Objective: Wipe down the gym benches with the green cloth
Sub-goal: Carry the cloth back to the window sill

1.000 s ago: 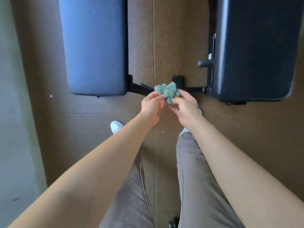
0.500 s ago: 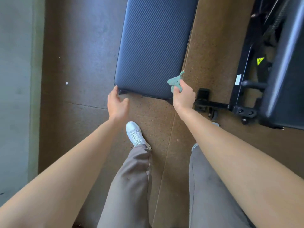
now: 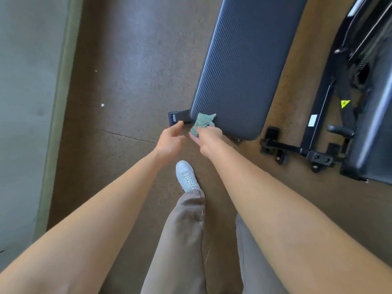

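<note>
Head view, looking steeply down. The floor (image 3: pixel 131 66) is a brown, speckled, cork-like sheet surface with a thin seam running from about 9 o'clock toward the centre; two small pale flecks lie on it at roughly 10 o'clock. Along the 9 o'clock edge runs a grey-green wall (image 3: pixel 23 102) with a slightly greener skirting strip at its base. A dark blue padded bench (image 3: pixel 244 66), ribbed with fine diagonal lines, extends from the centre toward 1 o'clock; a black foot of its frame (image 3: pixel 177 118) projects from under its near left corner. The right hand (image 3: pixel 209 139) is closed around the crumpled green cloth (image 3: pixel 202 122), which is at the near left corner of the bench pad; whether the cloth presses on the pad cannot be told. The left hand (image 3: pixel 170 137) is empty, fingers loosely spread, just beside the cloth and close to the black foot. At 3 o'clock stands a second bench (image 3: pixel 373 128), black-padded, on a black steel frame (image 3: pixel 297 148) bearing a white label and a yellow triangular sticker. At 6 o'clock are grey-brown trousers (image 3: pixel 182 240) and one white shoe (image 3: pixel 187 176) planted on the floor.
</note>
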